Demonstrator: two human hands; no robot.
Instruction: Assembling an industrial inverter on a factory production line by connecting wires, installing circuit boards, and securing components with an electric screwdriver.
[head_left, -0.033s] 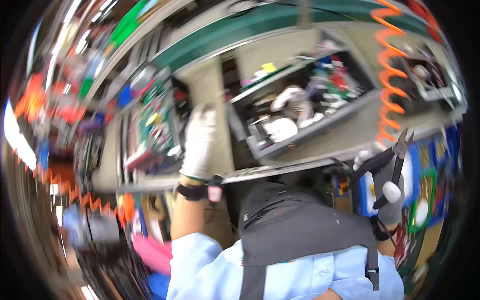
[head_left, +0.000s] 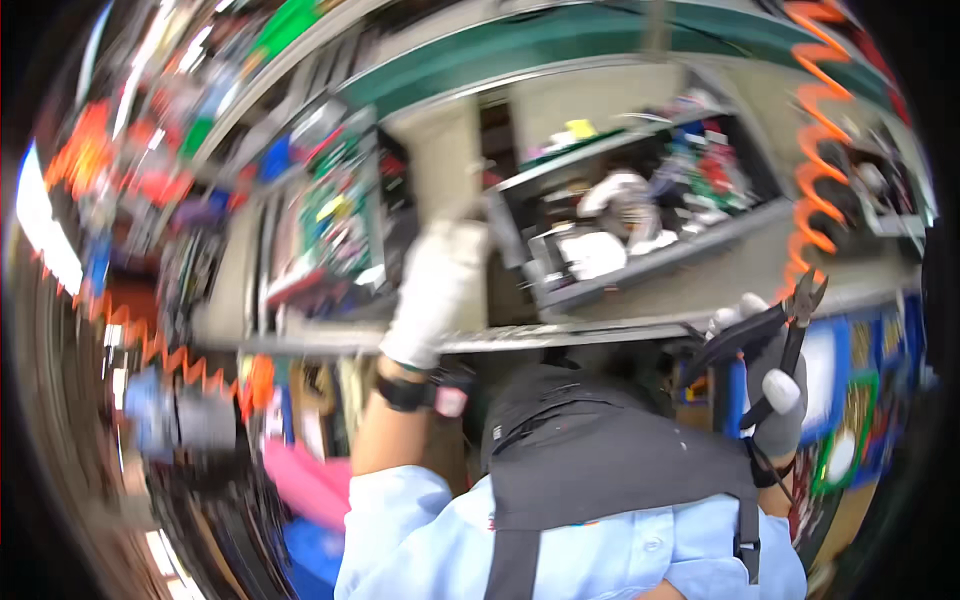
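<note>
My left hand (head_left: 440, 285), in a white glove, hangs over the bench between two loaded trays, its fingers smeared by motion; whether it holds anything cannot be made out. At the bench's right front edge my right hand (head_left: 778, 395), in a grey glove with white fingertips, is closed around a pair of cutting pliers (head_left: 804, 298). Their black handles lie in the hand, and the jaws point up and away, slightly apart. A grey tray (head_left: 655, 268) right of the left hand holds assorted small parts, white pieces and a coiled pale item.
Green circuit boards (head_left: 335, 225) and parts fill the left tray. An orange coiled hose (head_left: 815, 150) hangs at the right, beside a smaller grey bin (head_left: 893, 222). Blue bins (head_left: 822, 370) stand below the bench edge. Something pink (head_left: 305, 480) lies lower left.
My left hand has moved right, toward the grey tray. The view has shifted, so the trays and hose appear further right. My right hand still grips the pliers.
</note>
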